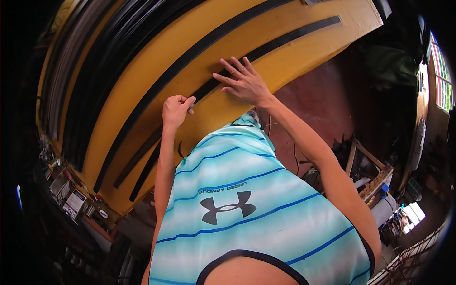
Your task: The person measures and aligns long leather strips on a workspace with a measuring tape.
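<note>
While the right hand [243, 81] presses flat with spread fingers on the black strip [223, 78] running diagonally across the yellow worktop [180, 80], the left hand [175, 110], fisted around something small, sits just beside its lower stretch.

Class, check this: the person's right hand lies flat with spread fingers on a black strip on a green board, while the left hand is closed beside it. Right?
Not quite: the board is yellow, not green, as the head view shows. The right hand does lie flat, fingers spread, on the black strip, with the left hand closed beside it.

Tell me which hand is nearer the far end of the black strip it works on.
Right. The right hand lies flat on the black strip, closer to its far end; the left hand pinches something small farther back.
</note>
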The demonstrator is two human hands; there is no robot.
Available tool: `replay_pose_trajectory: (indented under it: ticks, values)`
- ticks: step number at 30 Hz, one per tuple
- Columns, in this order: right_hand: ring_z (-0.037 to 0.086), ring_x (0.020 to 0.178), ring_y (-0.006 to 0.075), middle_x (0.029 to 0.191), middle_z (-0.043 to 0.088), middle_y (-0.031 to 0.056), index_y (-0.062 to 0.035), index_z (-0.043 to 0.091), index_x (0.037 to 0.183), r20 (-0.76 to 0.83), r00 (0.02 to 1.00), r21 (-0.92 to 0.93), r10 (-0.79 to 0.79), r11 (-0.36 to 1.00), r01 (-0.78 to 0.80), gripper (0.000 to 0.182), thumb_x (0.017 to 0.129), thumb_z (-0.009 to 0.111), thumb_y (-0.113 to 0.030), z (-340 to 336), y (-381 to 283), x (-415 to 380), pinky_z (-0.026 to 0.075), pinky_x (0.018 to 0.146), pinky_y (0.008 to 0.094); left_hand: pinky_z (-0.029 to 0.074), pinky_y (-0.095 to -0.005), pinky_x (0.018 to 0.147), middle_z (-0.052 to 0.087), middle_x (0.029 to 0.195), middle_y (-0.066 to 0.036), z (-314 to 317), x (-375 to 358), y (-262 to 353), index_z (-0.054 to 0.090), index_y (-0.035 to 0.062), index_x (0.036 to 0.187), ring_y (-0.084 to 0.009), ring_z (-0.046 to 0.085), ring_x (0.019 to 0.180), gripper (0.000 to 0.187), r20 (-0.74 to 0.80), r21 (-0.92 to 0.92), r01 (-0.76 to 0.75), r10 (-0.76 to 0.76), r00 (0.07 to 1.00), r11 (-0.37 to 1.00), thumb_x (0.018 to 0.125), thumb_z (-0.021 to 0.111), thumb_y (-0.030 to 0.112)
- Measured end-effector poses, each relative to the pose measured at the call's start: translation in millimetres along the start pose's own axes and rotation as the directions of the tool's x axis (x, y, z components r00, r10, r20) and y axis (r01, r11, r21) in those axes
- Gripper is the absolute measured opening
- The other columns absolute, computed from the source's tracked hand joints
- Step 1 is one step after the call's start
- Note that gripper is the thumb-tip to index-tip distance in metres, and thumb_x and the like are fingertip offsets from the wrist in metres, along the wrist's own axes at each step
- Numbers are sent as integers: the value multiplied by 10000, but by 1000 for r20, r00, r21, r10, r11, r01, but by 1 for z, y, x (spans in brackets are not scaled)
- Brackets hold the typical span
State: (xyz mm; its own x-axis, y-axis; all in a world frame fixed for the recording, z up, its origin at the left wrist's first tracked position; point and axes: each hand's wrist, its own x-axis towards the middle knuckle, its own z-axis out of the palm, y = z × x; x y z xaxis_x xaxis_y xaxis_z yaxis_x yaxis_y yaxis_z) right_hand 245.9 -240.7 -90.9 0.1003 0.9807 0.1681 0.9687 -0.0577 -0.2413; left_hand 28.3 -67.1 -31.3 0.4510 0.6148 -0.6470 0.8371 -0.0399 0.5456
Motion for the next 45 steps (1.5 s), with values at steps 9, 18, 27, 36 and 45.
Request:
replay_pose_trajectory:
  ticks: [9,18,27,36,45]
  values:
    - [252,1566,274,1693,296,-8,-457,503,1504,-17,991,-77,129,989,-130,483,1023,534,-489,-31,77,-55,115,1274,554,547,-343,707,743,714,-92,58,-3,52,730,7,913,-191,706,683,339,125,-6,-140,140,982,990,946,672,340]
    - [282,1555,251,1680,322,-44,-467,520,1487,-94,987,-61,133,988,-140,487,1003,577,-487,-27,88,-63,155,1267,564,564,-293,851,770,940,-126,21,0,51,670,-70,1127,-168,729,891,274,527,-378,-85,290,799,922,973,668,157]
    - [335,1530,267,1666,351,-46,-461,568,1448,-133,980,-49,147,987,-155,457,993,593,-489,-22,94,-61,216,1248,579,507,-276,706,686,695,-11,-27,-15,23,726,-13,1033,-96,644,714,333,460,90,-177,117,880,980,988,705,317]
    - [542,1342,290,1511,547,32,-227,749,1234,-260,936,107,239,970,-218,301,936,714,-252,-36,56,-45,345,1182,511,458,-272,570,691,734,-47,3,-19,7,726,-7,972,-101,621,616,376,341,-82,-131,151,928,988,976,713,369]
    - [632,929,298,942,653,91,-37,696,939,-107,945,502,309,838,-216,142,873,767,-142,-37,-13,-8,511,830,389,442,-270,528,679,636,-68,8,-18,8,713,-8,919,-101,575,527,351,295,-95,-130,152,943,987,966,712,340]
